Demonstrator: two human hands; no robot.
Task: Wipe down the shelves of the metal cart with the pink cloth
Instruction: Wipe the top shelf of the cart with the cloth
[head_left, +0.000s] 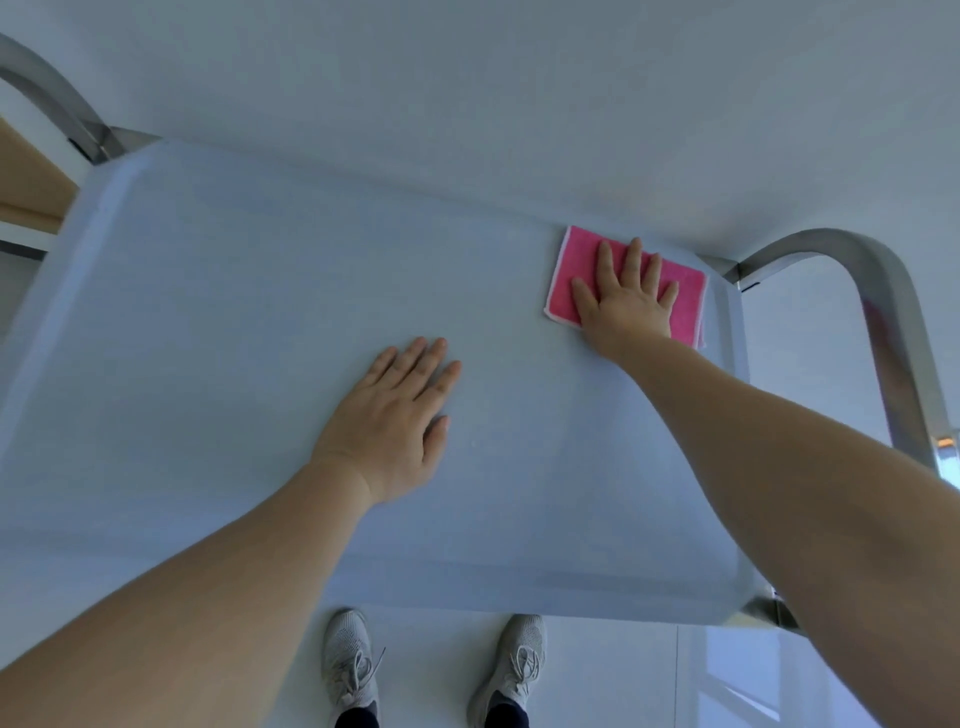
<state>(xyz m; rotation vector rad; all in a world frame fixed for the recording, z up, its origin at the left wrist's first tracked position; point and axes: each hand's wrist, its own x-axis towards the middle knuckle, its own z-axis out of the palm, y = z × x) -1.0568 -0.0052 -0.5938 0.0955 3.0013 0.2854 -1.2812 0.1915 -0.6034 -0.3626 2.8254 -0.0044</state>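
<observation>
The single head view looks steeply down, close over the cart's top shelf (260, 312) (wide-angle, edges bowed).

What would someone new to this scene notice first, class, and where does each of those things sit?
The bright pink square cloth stands out at the far right corner of the pale, smooth top shelf of the metal cart, with the right hand pressed flat on it, fingers spread. The left hand lies flat on the bare shelf near its middle. Below the near edge, two grey laced sneakers stand on the floor.

Pale cart shelf (260, 291): pink cloth (576, 270) flat near far-right corner.
</observation>
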